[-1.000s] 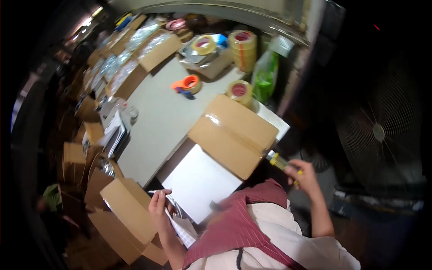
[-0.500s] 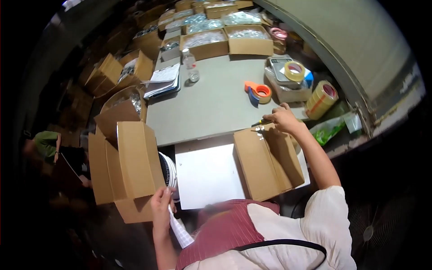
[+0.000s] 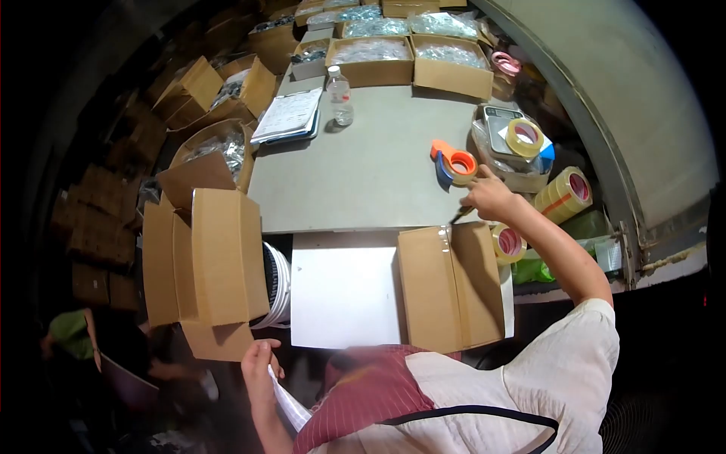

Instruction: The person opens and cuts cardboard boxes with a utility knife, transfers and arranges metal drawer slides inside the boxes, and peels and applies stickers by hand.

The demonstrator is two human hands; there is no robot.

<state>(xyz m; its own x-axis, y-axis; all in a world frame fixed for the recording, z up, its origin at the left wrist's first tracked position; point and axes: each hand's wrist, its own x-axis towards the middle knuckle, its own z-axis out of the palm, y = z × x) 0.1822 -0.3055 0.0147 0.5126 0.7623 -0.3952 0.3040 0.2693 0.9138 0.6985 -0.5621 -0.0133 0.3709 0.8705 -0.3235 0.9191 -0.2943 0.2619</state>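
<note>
My left hand (image 3: 262,365) is closed on a white paper sheet (image 3: 289,405), which hangs down against my apron. Just above that hand is an open cardboard box (image 3: 219,261) with its flaps up. My right hand (image 3: 488,195) grips a thin dark tool (image 3: 460,214), whose tip points down near the far edge of a closed cardboard box (image 3: 429,287). Clear tape shows at that edge of the box, along its middle seam. By my right fingertips lies an orange and blue tape dispenser (image 3: 458,163); I cannot tell whether they touch.
On the grey table (image 3: 363,178) stand a water bottle (image 3: 340,98), papers (image 3: 291,115) and a scale (image 3: 499,121) with a tape roll on it. More tape rolls (image 3: 563,193) lie at right. Boxes of bagged parts (image 3: 370,64) line the back. Someone in green (image 3: 69,333) is at far left.
My right hand has moved up and right, closer to the dispenser, and the tool now points more steeply down. My left hand has dropped slightly with the paper. The view has shifted.
</note>
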